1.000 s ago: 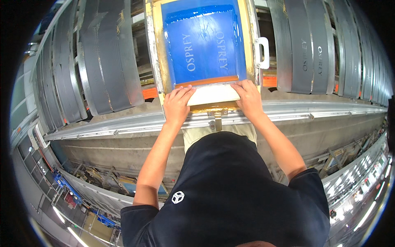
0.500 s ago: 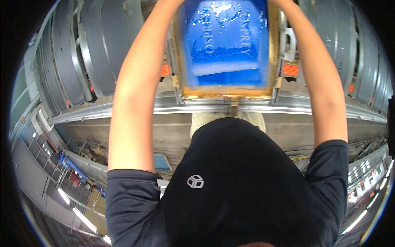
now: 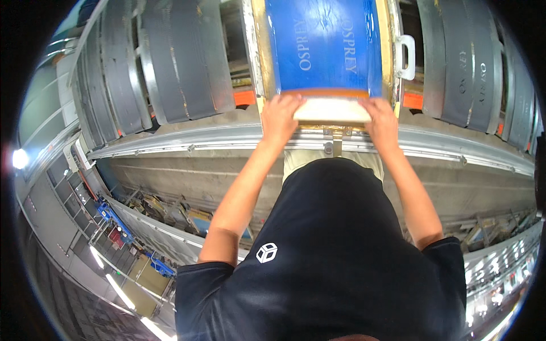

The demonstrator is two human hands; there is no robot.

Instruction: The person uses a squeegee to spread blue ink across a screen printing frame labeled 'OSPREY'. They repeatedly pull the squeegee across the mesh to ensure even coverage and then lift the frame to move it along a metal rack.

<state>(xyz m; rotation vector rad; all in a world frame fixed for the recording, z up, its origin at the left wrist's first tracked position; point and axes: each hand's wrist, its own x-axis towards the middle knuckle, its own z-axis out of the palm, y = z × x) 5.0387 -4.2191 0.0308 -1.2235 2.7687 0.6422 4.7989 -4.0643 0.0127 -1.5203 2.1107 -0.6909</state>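
Note:
Between my hands lies a wide squeegee with a pale wooden handle (image 3: 332, 110) and an orange blade edge. It spans the near end of a blue printing screen (image 3: 325, 51). My left hand (image 3: 280, 116) grips its left end, fingers curled over the top. Around the right end my right hand (image 3: 381, 120) is closed the same way. The screen carries pale lettering and has a frame (image 3: 259, 40) edged with gold-brown tape. Just inside the near edge of that frame, the squeegee is slightly blurred by motion.
A white handle (image 3: 406, 57) juts from the frame's right side. Dark grey panels (image 3: 181, 57) stand in rows left and right, some with lettering. A metal rail (image 3: 210, 141) runs along the near side, beneath the frame. Orange pieces (image 3: 413, 100) sit beside the frame.
Both hands have come back toward my body, from beyond the top edge to the screen's near end. The squeegee has come into view with them, and the lettering shows more clearly.

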